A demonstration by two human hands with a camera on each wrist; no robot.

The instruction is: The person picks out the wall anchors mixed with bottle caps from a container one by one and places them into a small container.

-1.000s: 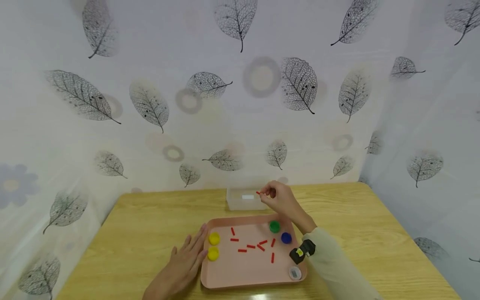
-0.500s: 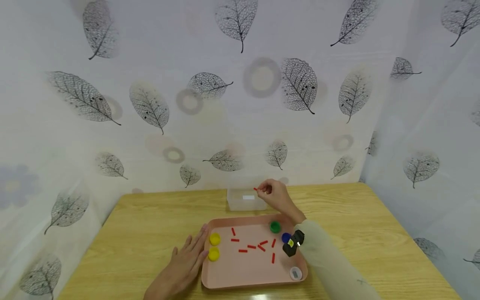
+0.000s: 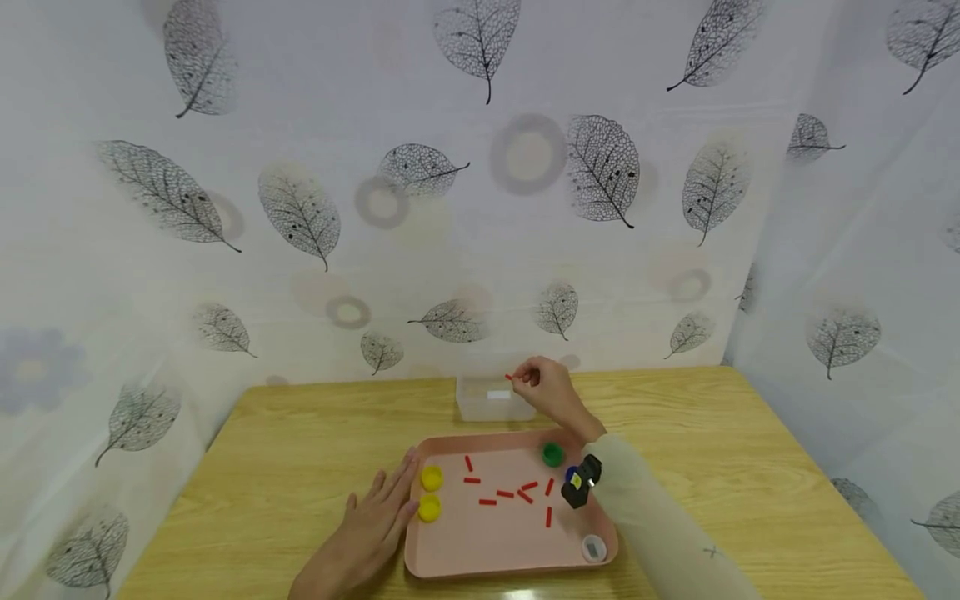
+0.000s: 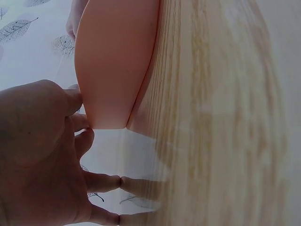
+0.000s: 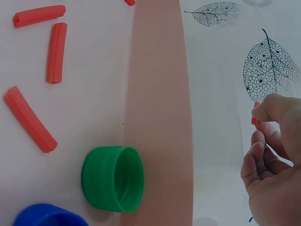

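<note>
My right hand (image 3: 553, 393) pinches a short red stick (image 5: 254, 121) between thumb and forefinger. It is over the right part of a translucent plastic box (image 3: 476, 408) with a white label, behind the tray. My left hand (image 3: 367, 523) lies with extended fingers at the left rim of the pink tray (image 3: 480, 546); in the left wrist view, the fingers (image 4: 70, 101) meet the tray's wall. Several more red sticks (image 3: 487, 502) lie scattered on the tray. A green bottle cap (image 5: 113, 179) sits near its back right corner.
Two yellow caps (image 3: 430, 507) sit along the tray's left side. A blue cap (image 5: 47, 216) is near the green one, partly hidden by the wrist camera (image 3: 576, 492) in the head view. A small white round item (image 3: 594, 548) occupies the tray's front right corner.
The right hand has moved slightly left and farther over the box, still pinching the red stick. Its forearm has swung left, covering part of the blue cap. The left hand stays at the tray.
</note>
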